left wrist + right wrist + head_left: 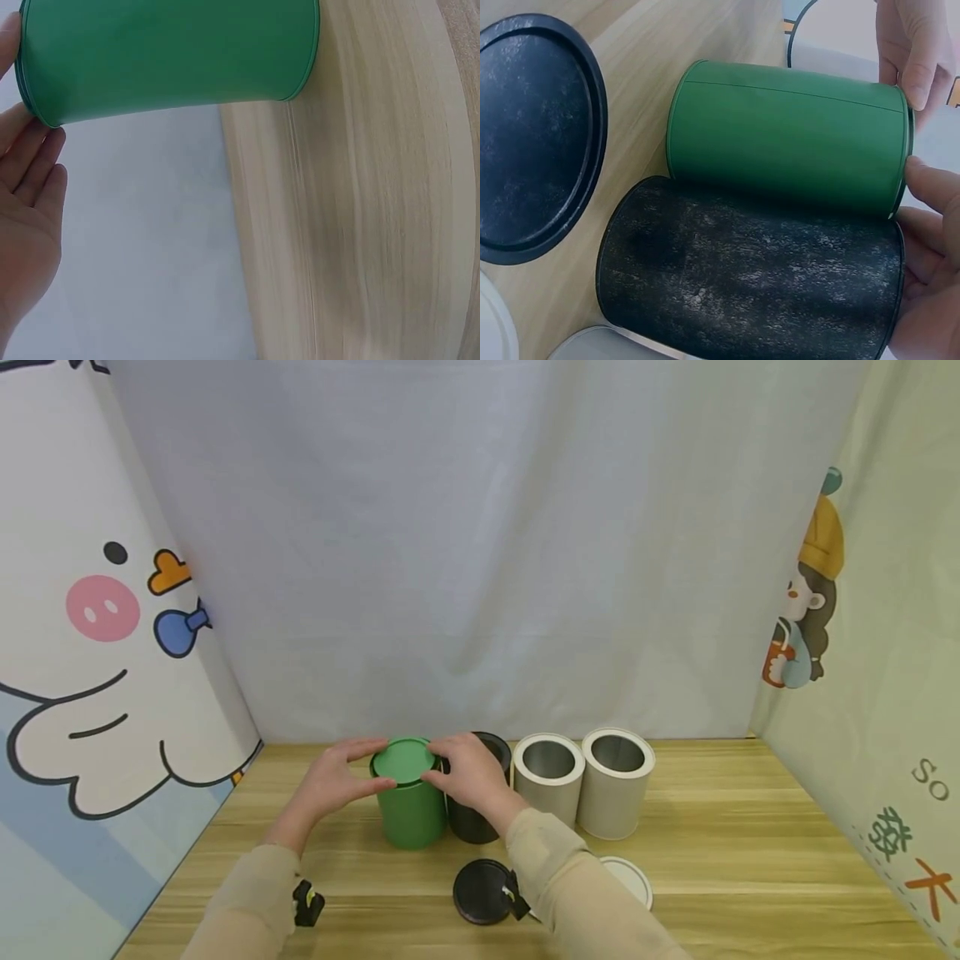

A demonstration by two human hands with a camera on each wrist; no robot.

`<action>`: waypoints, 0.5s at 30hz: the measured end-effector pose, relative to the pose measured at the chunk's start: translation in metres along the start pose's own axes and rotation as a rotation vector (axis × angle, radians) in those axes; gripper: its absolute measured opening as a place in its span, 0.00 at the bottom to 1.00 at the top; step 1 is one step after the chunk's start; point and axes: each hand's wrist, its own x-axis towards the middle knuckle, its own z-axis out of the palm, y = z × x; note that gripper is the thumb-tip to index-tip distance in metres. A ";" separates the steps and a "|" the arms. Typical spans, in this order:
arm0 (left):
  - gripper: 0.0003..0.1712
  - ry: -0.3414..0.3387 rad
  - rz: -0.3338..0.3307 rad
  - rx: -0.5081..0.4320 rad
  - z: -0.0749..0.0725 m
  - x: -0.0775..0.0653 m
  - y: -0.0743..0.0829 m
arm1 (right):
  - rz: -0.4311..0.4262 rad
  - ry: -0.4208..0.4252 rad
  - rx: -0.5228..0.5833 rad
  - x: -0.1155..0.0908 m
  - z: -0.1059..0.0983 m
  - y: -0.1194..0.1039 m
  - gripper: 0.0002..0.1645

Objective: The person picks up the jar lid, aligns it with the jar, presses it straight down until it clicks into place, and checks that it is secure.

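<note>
A green can (412,820) stands upright on the wooden table, a round green lid (405,762) lying over its top. At the lid's left edge, my left hand (337,781) holds it with the thumb in front and fingers behind. My right hand (472,770) grips the opposite edge between thumb and fingers. In the left wrist view, fingers (34,154) sit right at the can's top rim. Close beside the green can is a black can (757,277) without a lid, partly covered by my right hand in the head view.
Two white cans (615,802) with open tops stand to the right of the black one. In front lie a black lid (480,893) and a white lid (632,881), the latter partly behind my right sleeve. A grey curtain (487,568) hangs behind the table.
</note>
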 end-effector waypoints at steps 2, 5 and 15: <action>0.39 -0.006 -0.003 0.005 0.000 0.000 0.000 | 0.000 -0.002 -0.008 0.001 0.000 -0.001 0.25; 0.39 -0.016 -0.003 0.009 -0.001 0.001 -0.001 | -0.004 -0.004 -0.025 0.002 -0.001 -0.002 0.24; 0.39 -0.036 -0.017 -0.017 -0.002 0.003 -0.003 | -0.006 -0.012 -0.060 0.004 0.000 -0.002 0.22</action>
